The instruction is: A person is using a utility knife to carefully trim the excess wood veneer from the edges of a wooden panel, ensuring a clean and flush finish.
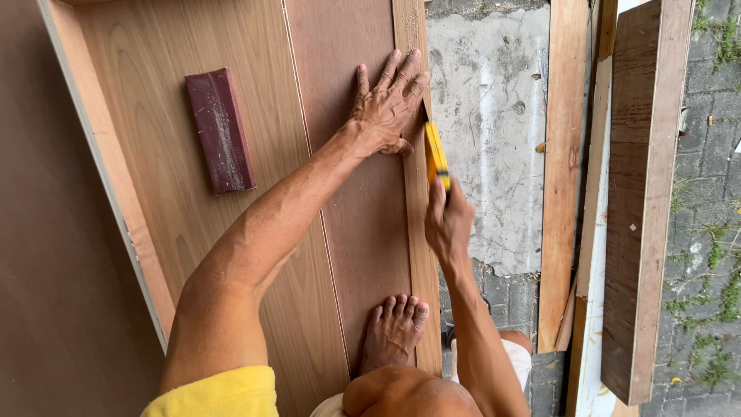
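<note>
Trimming veneer along a panel edge with a yellow utility knife (436, 154), by the look of it. Right hand (448, 220) closed around the knife handle, blade end pointing to twelve o'clock, set against the right-hand edge strip (417, 232) of the wooden panel (154, 154). Left hand (386, 104) spread flat and wide, fingers fanned toward one o'clock, pressing the veneer sheet (363, 216) just at ten o'clock from the knife. Bare foot (395, 328) planted on the same sheet at six o'clock, adding a second hold-down. Dark red sanding block (220, 130) lying idle at nine o'clock, well apart.

To do it well: keep the blade flush to the edge, shallow angle, light repeated passes rather than one deep cut. Keep the pressing fingers beside the cutting line, never ahead of it. Likely risk: blade wandering with the grain and splitting the veneer.
</note>
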